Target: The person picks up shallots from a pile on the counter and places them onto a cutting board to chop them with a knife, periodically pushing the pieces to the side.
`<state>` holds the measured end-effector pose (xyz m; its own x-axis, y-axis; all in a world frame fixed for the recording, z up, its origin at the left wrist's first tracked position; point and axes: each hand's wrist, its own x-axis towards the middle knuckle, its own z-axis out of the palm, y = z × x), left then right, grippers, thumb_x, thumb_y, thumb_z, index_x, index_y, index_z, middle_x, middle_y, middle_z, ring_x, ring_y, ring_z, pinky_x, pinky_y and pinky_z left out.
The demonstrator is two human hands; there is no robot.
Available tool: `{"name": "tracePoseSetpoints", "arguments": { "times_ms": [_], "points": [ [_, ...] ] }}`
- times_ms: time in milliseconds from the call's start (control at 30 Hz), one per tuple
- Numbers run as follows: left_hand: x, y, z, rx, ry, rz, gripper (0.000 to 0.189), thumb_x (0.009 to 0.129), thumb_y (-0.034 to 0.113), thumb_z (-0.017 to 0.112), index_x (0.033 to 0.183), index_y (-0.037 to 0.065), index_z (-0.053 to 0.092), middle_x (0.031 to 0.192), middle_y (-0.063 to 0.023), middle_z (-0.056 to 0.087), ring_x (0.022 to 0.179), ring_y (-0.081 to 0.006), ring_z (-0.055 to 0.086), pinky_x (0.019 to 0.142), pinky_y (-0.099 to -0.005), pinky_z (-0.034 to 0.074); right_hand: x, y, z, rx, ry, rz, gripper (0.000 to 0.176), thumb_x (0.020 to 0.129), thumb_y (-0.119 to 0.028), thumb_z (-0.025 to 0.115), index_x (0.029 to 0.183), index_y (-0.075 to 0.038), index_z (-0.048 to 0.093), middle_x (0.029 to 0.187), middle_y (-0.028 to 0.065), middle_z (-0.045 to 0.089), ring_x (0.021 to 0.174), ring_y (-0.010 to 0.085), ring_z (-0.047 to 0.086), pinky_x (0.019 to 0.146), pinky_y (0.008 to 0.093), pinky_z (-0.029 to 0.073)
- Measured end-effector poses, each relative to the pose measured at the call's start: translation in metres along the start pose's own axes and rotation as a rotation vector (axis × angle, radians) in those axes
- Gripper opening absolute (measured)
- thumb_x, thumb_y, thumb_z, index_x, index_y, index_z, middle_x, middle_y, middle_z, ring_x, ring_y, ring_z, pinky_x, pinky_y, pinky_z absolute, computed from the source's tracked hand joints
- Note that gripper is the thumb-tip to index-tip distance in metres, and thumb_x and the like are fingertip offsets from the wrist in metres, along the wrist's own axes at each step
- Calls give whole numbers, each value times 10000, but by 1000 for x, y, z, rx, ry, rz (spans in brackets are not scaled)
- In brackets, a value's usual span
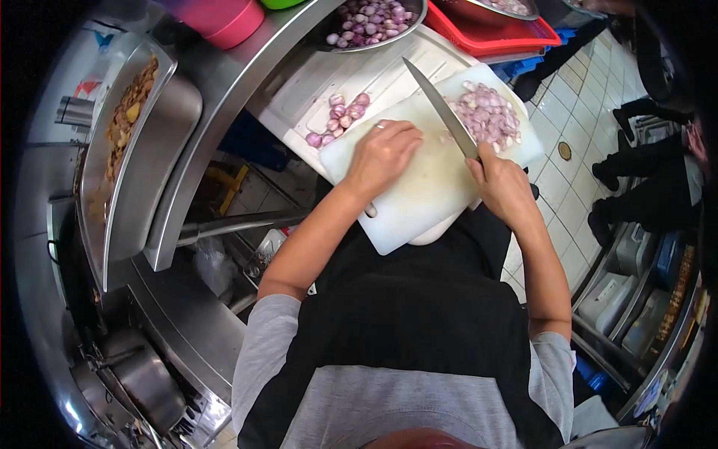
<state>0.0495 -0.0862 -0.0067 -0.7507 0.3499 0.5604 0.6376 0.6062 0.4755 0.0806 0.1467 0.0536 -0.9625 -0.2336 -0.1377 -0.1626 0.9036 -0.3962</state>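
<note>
My right hand (499, 179) is wrapped round the handle of a large knife (443, 106), whose blade points away and to the left over a white cutting board (419, 213). To the right of the blade lies a pile of chopped shallots (488, 116). My left hand (385, 153) rests on the board's left part with its fingers bent together; whether anything is under them is hidden. Beyond it, several whole peeled shallots (348, 114) sit on a white surface (299, 97).
A metal bowl (426, 16) of shallots stands at the back, beside a red tray (479, 46). On the left are a steel counter (217, 86) and a long food pan (149, 150). People in dark clothes stand at the far right (651, 191).
</note>
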Motion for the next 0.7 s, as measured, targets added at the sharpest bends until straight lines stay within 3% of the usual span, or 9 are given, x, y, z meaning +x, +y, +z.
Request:
{"name": "tracePoseSetpoints", "arguments": {
  "times_ms": [100,167,200,267,367,500,700],
  "points": [
    [-14,-27,-32,89,122,-116,163,841,1,653,993,17,708,1001,-139,702,938,-322,672,841,-403,538,-17,-1,1,29,7,-36,243,968,-242,553,980,-7,492,720,264,645,718,467,643,655,544,501],
    [-20,-42,-56,185,140,-331,158,849,23,659,999,31,709,989,-153,701,920,-321,673,819,-401,536,-26,0,7,28,-57,-73,243,965,-240,563,964,-12,480,711,267,638,714,471,639,645,549,495],
    [-19,-45,-69,180,67,-510,191,858,114,695,1032,38,721,1015,-155,711,851,-283,701,793,-352,547,-28,1,8,29,-57,-75,243,965,-240,563,964,-12,480,711,267,638,714,471,639,645,549,495],
    [-18,-55,-83,269,-46,-583,208,845,135,703,1022,28,723,997,-155,712,823,-273,703,778,-353,541,-31,4,10,25,-86,-50,242,965,-243,563,967,-15,481,713,269,638,716,470,640,649,551,495],
    [-17,-62,-88,239,-59,-657,238,822,135,713,1031,21,720,997,-157,710,834,-276,700,772,-356,536,-29,16,13,-14,-24,-25,239,966,-245,563,968,-18,485,711,271,637,714,470,640,649,553,497],
    [-18,-64,-101,249,-104,-630,237,813,117,703,1030,22,718,1017,-155,701,880,-288,689,809,-360,526,-29,22,9,-52,-4,72,237,967,-248,564,975,-24,488,705,271,637,715,473,641,646,560,497],
    [-28,-78,-110,212,-352,-485,267,800,104,696,1058,33,704,1084,-152,657,1011,-327,643,882,-373,494,-31,15,17,-53,45,86,222,970,-235,557,980,-31,469,717,256,650,704,464,645,628,557,497]
  ]
}}
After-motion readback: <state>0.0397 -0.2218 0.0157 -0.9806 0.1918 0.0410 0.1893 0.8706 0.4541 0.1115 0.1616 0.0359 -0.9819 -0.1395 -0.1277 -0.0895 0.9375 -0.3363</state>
